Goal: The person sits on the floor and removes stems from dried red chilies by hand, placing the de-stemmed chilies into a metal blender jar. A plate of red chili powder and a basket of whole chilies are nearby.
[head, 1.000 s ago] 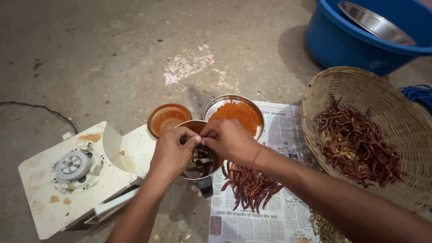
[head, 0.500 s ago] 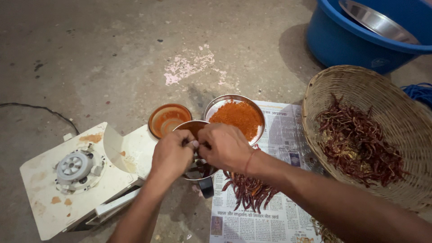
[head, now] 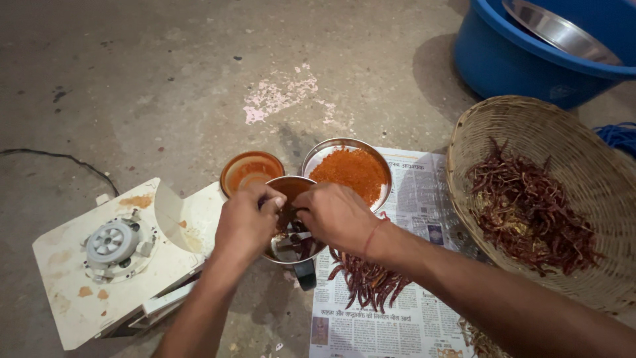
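Concrete floor; both hands' fingers pinching chilli over grinder jar, newspaper alongside.

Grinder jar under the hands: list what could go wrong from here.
1. Both hands, left hand and right hand, work over the open steel grinder jar, whose blades show inside; fingers could get cut.
2. The jar stands half off the newspaper, beside the plate of red powder; a knock might spill the powder.
3. Loose dried chillies lie at the wrist and may scatter.
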